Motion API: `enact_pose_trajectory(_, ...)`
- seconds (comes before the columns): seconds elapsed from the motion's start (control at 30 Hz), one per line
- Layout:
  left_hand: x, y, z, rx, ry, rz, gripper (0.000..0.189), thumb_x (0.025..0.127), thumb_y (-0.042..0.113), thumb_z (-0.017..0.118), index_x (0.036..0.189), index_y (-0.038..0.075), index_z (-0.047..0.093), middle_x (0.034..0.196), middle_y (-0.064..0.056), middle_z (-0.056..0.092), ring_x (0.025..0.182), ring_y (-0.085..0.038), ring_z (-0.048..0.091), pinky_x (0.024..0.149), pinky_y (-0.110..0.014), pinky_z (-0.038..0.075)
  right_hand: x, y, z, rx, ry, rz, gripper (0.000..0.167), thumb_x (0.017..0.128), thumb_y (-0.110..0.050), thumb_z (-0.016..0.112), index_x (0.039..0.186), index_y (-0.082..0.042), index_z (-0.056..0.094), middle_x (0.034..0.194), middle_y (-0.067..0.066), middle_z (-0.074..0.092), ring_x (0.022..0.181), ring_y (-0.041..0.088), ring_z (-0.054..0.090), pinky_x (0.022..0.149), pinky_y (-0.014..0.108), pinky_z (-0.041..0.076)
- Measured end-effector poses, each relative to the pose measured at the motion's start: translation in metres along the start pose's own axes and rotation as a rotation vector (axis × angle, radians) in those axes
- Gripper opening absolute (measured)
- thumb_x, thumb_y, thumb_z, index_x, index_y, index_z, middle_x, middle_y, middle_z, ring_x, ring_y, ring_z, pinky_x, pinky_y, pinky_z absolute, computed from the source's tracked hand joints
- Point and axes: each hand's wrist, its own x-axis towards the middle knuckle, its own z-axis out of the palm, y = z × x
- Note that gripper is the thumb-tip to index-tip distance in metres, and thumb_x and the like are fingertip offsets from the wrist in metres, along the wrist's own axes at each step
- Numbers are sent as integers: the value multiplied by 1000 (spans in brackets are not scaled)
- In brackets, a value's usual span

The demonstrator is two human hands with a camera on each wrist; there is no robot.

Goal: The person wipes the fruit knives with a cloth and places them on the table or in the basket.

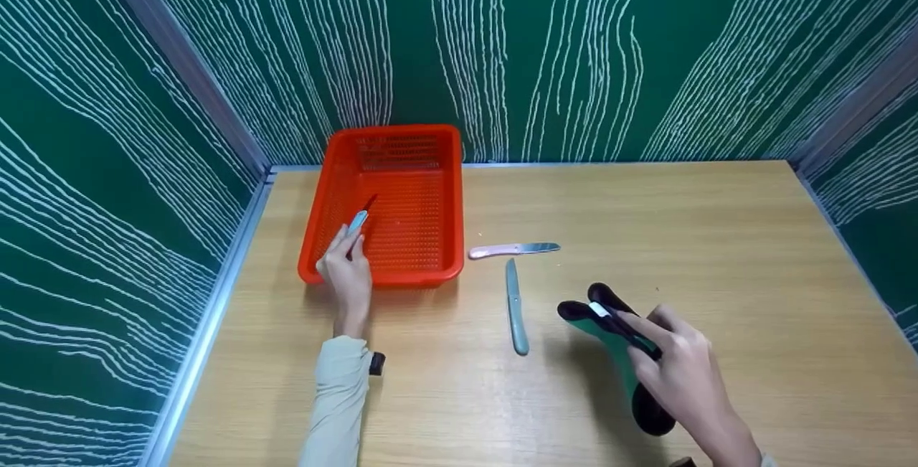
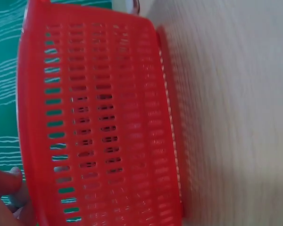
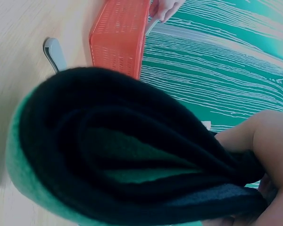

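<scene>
My left hand (image 1: 346,270) pinches a small knife with a light blue handle (image 1: 358,221). Its dark-looking blade points away over the inside of the red plastic basket (image 1: 460,223). In the right wrist view the basket (image 3: 118,40) appears beyond my right hand. That right hand (image 1: 678,359) grips a soft, folded green fabric item with black trim (image 1: 651,409) and a small white tag, held above the table. Its thick black edge (image 3: 61,113) fills much of the right wrist view; its exact kind cannot be told.
A pink-handled knife (image 1: 495,251) lies on the wooden table (image 1: 717,237) just right of the basket. Nearer me lies a knife with a grey-green handle (image 1: 518,323), its blade pointing away. Green walls with white wavy lines (image 1: 574,58) border the table at the back and sides.
</scene>
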Motion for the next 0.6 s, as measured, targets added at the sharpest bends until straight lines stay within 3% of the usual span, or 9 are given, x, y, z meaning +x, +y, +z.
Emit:
enact_pose_trajectory(0.33, 18, -9, 18, 169, -67, 45, 24, 88, 1, 64, 112, 1, 68, 125, -18, 59, 116, -31, 57, 96, -38, 48, 0, 2, -4, -19, -13, 10, 43, 58, 12, 65, 94, -8, 75, 74, -7, 49, 57, 9, 42, 46, 22, 34)
enact_pose_trajectory(0.5, 25, -11, 18, 253, -120, 48, 22, 85, -9, 63, 104, -2, 71, 111, -21, 65, 101, -31, 65, 89, -40, 53, 0, 1, -1, -13, -15, 19, 44, 57, 14, 66, 94, -8, 75, 73, -5, 49, 57, 9, 43, 46, 21, 35)
enact_pose_trajectory(0.6, 29, -11, 15, 291, -174, 3, 21, 84, -9, 61, 101, -3, 72, 99, -17, 69, 90, -27, 67, 83, -39, 56, 0, 0, 3, 0, -14, 20, 44, 57, 14, 66, 95, -8, 75, 74, -4, 49, 57, 9, 44, 46, 20, 36)
